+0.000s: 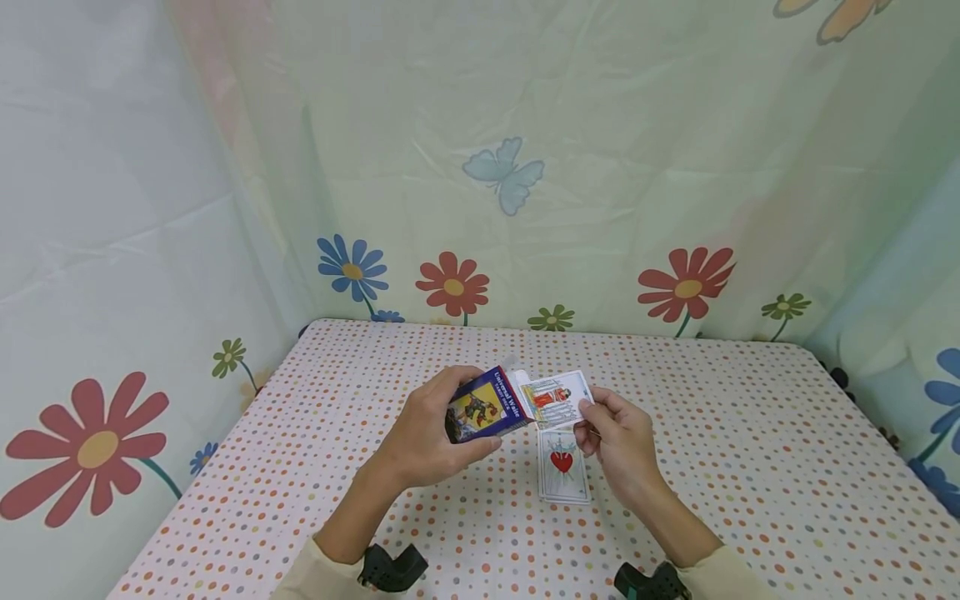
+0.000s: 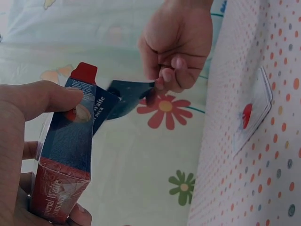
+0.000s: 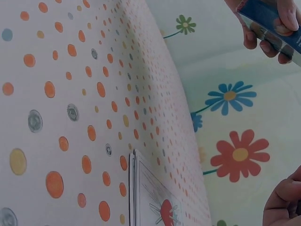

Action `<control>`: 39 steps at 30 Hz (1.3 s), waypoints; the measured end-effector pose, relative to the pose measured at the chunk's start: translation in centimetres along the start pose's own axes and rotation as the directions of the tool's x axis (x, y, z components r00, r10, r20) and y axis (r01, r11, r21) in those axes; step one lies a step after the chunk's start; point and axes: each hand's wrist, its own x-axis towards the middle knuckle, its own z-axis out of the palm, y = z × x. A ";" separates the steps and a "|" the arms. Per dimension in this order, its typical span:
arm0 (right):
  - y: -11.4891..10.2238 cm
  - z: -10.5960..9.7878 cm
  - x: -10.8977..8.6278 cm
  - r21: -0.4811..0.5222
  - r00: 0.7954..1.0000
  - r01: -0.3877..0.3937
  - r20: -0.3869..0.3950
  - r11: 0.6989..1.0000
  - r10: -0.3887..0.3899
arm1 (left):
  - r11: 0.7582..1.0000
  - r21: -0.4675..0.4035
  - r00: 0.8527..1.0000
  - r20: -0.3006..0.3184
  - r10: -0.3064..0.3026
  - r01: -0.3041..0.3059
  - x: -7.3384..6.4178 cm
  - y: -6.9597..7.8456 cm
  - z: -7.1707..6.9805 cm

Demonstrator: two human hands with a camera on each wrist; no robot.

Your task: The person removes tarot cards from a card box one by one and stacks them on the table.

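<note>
My left hand (image 1: 426,437) grips a dark blue tarot card box (image 1: 480,408), thumb along its front and fingers behind. The box is tilted, its flap end raised towards the right; a red flap (image 2: 85,71) stands out in the left wrist view. Between finger and thumb, my right hand (image 1: 621,440) pinches a tarot card (image 1: 553,395) by its right end. That card's other end lies right at the box's open end. In the left wrist view the card's dark back (image 2: 129,96) looks bowed. Below, a small stack of cards (image 1: 565,477) lies face up, a red heart on top.
The table (image 1: 315,508) wears a white cloth with coloured dots. Behind it hangs a pale curtain (image 1: 585,208) printed with flowers and a butterfly. Black wrist devices (image 1: 393,568) sit at both wrists, by the light sleeves.
</note>
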 end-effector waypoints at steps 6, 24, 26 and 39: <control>0.1 -0.3 0.1 -0.055 0.999 -0.015 -0.042 0.998 0.013 | 1.000 -0.001 1.000 -0.005 -0.011 0.011 0.0 -0.1 0.0; 1.2 -2.3 1.0 -0.202 0.999 0.041 -0.023 0.978 -0.046 | 1.000 -0.031 1.000 -0.018 -0.006 0.006 0.1 0.1 -0.2; 1.3 -2.6 1.2 -0.210 0.999 0.040 -0.017 0.977 -0.045 | 0.999 -0.034 1.000 -0.016 -0.008 0.008 0.1 0.1 -0.2; 2.5 -3.1 2.0 -0.311 1.000 -0.018 0.009 0.950 0.022 | 1.000 -0.023 1.000 -0.015 -0.014 0.014 0.1 0.2 -0.2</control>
